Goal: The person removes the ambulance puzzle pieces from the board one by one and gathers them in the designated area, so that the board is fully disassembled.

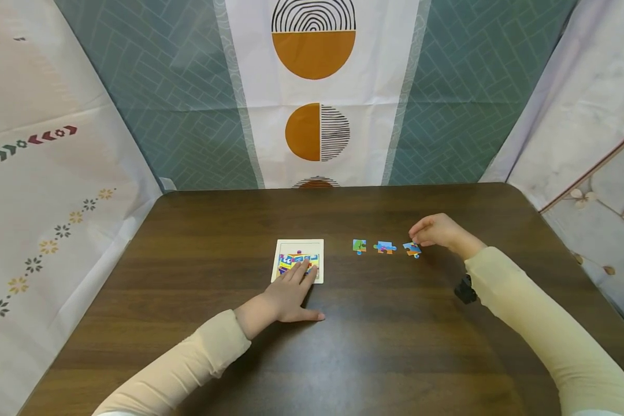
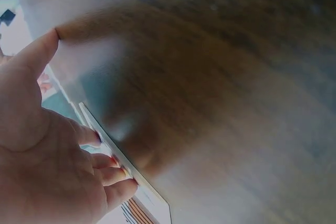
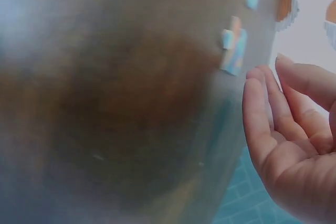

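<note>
My left hand lies with spread fingers over a small white puzzle tray. Its fingertips rest on colourful jigsaw pieces in the tray's lower part; the thumb points right onto the table. In the left wrist view, the fingers meet the tray's edge. To the right, my right hand hovers beside a blue and orange jigsaw piece, fingers loosely bent. The right wrist view shows the fingertips apart from that piece, with nothing visible between them.
Two more loose pieces lie in a row to the left of that one: a blue one and a green one. The brown wooden table ends at a patterned cloth behind. A black device sits at the right wrist.
</note>
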The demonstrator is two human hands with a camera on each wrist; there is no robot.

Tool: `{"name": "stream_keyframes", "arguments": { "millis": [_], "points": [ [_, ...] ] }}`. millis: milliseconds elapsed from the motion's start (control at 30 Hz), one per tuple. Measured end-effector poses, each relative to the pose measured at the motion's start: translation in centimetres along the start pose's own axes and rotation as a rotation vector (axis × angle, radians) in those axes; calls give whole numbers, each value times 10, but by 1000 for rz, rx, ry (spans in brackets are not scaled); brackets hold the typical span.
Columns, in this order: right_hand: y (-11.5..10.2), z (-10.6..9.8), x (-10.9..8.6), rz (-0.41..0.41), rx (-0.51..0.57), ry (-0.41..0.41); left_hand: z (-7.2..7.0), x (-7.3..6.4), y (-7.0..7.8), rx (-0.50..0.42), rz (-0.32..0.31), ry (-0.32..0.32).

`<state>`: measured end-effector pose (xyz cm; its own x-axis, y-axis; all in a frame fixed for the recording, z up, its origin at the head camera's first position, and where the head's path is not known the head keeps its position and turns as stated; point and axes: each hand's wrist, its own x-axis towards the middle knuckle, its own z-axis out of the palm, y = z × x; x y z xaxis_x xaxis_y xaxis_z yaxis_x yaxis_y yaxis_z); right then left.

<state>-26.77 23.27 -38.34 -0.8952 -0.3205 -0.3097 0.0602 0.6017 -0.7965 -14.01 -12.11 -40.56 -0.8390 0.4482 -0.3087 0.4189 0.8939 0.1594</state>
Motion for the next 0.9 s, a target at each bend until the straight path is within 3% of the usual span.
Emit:
{"name": "stream_keyframes", "arguments": {
  "millis": [333,900],
  "points": [
    [10,15,3,-3,-88,62,-2,-1,2,-10,-4,-15],
    [11,16,7,30,-73,120,-2,-2,0,-17,-5,-5]
  ]
}}
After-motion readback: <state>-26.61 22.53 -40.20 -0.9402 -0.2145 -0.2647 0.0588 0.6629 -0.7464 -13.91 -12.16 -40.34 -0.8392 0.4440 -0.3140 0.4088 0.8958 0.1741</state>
